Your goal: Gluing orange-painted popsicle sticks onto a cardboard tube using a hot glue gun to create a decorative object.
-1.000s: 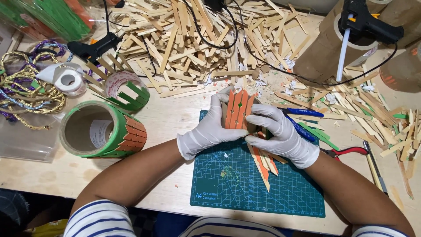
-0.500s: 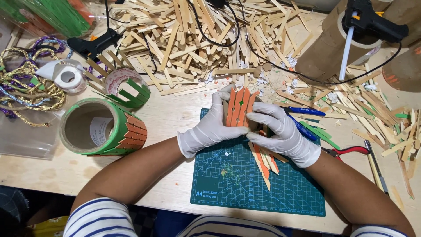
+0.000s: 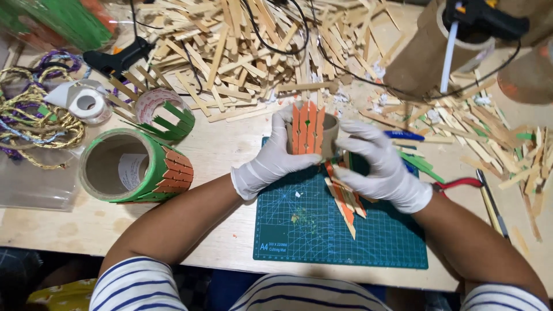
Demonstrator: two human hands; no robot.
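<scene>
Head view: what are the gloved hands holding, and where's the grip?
Both hands hold a cardboard ring faced with orange sticks above the cutting mat. Left hand grips its left side, right hand its right side.

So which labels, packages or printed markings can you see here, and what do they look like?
Paper label: inside the green and orange tube, left; white rectangle.
Cutting mat: under both hands; dark green, pale grid lines, white print at lower left corner.
Clear plastic bag: far left edge; transparent.

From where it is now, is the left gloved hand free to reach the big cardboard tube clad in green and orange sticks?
Probably not at once: the left hand is holding the small orange-stick tube. The path to the big tube is bare tabletop.
</scene>
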